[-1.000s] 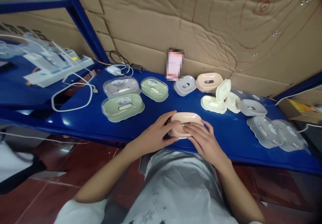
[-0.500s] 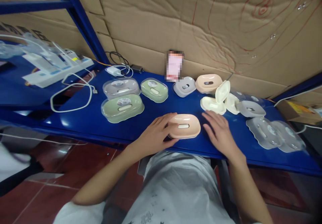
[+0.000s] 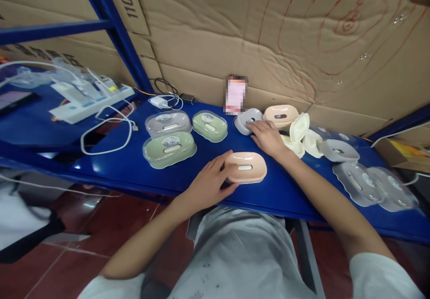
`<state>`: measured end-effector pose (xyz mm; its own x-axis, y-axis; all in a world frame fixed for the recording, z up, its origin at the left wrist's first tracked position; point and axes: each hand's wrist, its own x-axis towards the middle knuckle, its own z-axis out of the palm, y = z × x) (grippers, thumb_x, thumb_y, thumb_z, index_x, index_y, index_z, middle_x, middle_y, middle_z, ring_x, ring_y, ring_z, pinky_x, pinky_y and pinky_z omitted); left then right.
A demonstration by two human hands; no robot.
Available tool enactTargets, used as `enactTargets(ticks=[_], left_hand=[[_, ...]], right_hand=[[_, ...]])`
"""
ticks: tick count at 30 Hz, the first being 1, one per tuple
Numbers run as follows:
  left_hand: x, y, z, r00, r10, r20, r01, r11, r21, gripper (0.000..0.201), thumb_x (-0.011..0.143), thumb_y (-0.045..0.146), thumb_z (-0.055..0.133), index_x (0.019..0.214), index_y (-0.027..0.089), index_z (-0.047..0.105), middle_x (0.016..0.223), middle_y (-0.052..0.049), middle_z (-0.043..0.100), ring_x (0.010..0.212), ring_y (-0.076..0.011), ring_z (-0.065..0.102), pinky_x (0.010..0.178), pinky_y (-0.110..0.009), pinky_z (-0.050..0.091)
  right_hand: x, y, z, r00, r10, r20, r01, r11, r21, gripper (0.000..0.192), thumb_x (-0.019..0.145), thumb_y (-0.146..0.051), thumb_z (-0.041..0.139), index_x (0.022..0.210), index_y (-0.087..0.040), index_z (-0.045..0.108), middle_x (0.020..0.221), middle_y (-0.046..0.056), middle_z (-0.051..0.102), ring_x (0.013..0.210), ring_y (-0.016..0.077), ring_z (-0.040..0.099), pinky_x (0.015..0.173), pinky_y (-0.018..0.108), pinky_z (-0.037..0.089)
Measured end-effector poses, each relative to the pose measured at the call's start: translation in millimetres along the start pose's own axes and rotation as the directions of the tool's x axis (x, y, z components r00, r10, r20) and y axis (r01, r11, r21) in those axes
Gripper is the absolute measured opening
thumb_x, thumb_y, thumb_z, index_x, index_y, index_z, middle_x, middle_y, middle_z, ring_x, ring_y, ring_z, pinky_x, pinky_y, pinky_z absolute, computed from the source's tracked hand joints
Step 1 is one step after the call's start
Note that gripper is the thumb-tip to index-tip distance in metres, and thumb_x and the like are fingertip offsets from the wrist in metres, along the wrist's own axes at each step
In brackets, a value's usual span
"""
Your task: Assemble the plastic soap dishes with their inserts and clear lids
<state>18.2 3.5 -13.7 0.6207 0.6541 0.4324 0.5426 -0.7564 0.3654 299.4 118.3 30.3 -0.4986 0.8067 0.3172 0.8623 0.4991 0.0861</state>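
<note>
Left hand (image 3: 210,185) rests spread on the peach soap box (image 3: 245,168) at frame centre; right hand (image 3: 267,137), fingers loosely open on the grey soap box (image 3: 247,121) above it, should close squarely around its sides.

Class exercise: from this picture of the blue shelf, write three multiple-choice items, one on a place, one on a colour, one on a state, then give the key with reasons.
1. Where does the right hand rest?
A. On the small grey plastic soap-box part near the cardboard wall
B. On the white cable
C. In the lap

2. What colour is the oval plastic soap box beside the left hand?
A. Green
B. Peach-pink
C. Black

3. How does that box stand?
A. Lifted in the air
B. Upright on its edge
C. Flat on the blue metal shelf

Key: 1 A, the fingers reach onto the grey part. 2 B, its shell is peach-pink. 3 C, it lies flat, the left hand against its left end.
</note>
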Motion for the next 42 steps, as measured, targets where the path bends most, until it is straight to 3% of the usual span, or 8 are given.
enactTargets(ticks=[4,12,16,19,25,31,37,42], left_hand=[[0,0,0.5,1.000,0.003,-0.007,-0.003,1.000,-0.010,0.040,0.106,0.036,0.067,0.142,0.019,0.063,0.171,-0.022,0.043,0.155,-0.0397,0.051,0.121,-0.059,0.052],[0,4,-2.2,1.000,-0.007,-0.005,0.007,1.000,-0.028,0.039,0.104,0.033,0.068,0.140,0.019,0.064,0.169,-0.023,0.045,0.154,-0.0399,0.051,0.121,-0.060,0.050],[0,8,-9.6,0.988,0.128,0.085,-0.121,0.989,-0.082,0.040,0.097,0.034,0.074,0.134,0.020,0.067,0.164,-0.020,0.051,0.149,-0.0389,0.055,0.121,-0.057,0.050],[1,11,-13.3,0.965,0.228,0.131,-0.211,0.968,-0.136,0.041,0.096,0.037,0.075,0.133,0.021,0.068,0.161,-0.018,0.055,0.147,-0.0375,0.056,0.122,-0.055,0.049],[1,10,-13.4,0.971,0.187,0.149,-0.170,0.978,-0.119,0.048,0.099,0.039,0.075,0.142,0.021,0.063,0.166,-0.019,0.049,0.151,-0.0373,0.052,0.123,-0.055,0.049],[0,9,-13.2,0.971,0.159,0.177,-0.136,0.981,-0.136,0.049,0.099,0.042,0.077,0.144,0.027,0.063,0.167,-0.016,0.050,0.153,-0.0371,0.052,0.123,-0.057,0.050],[0,9,-13.1,0.974,0.154,0.165,-0.132,0.982,-0.135,0.051,0.097,0.040,0.080,0.144,0.027,0.064,0.167,-0.015,0.050,0.152,-0.0374,0.054,0.123,-0.057,0.051],[1,11,-15.8,0.976,0.143,0.164,-0.122,0.984,-0.133,0.049,0.097,0.040,0.080,0.141,0.026,0.066,0.170,-0.015,0.047,0.149,-0.0378,0.057,0.120,-0.056,0.053]], right_hand=[[3,8,5,1.000,0.008,0.006,-0.008,1.000,-0.007,0.034,0.106,-0.021,0.055,0.134,-0.014,0.073,0.135,0.018,0.078,0.121,0.0348,0.071,0.110,0.052,0.044],[-64,-1,-27,0.994,-0.101,-0.051,0.103,0.993,0.053,0.036,0.113,-0.037,0.053,0.138,-0.020,0.073,0.131,0.013,0.080,0.118,0.0302,0.073,0.104,0.047,0.049],[-81,-5,-42,0.988,-0.154,0.011,0.151,0.978,0.143,0.038,0.111,-0.044,0.057,0.135,-0.021,0.075,0.126,0.012,0.081,0.116,0.0315,0.075,0.098,0.047,0.055],[-70,-3,-48,0.982,-0.178,0.058,0.158,0.955,0.252,0.037,0.113,-0.043,0.053,0.134,-0.022,0.075,0.130,0.011,0.080,0.121,0.0308,0.075,0.103,0.049,0.056],[0,17,-24,0.993,-0.082,0.088,0.060,0.972,0.229,0.047,0.110,-0.023,0.043,0.151,-0.016,0.064,0.154,0.016,0.067,0.143,0.0304,0.063,0.122,0.052,0.048],[41,27,6,0.977,-0.070,0.201,0.032,0.983,0.183,0.076,0.095,-0.040,0.076,0.164,-0.022,0.051,0.163,0.020,0.057,0.155,0.0423,0.047,0.128,0.077,0.024],[48,29,5,0.960,-0.073,0.271,0.020,0.981,0.193,0.083,0.079,-0.051,0.090,0.154,-0.028,0.061,0.155,0.017,0.063,0.147,0.0436,0.053,0.125,0.073,0.025],[46,24,-6,0.955,-0.093,0.282,0.015,0.964,0.266,0.073,0.085,-0.049,0.086,0.149,-0.027,0.060,0.146,0.013,0.071,0.134,0.0380,0.066,0.118,0.064,0.042]])
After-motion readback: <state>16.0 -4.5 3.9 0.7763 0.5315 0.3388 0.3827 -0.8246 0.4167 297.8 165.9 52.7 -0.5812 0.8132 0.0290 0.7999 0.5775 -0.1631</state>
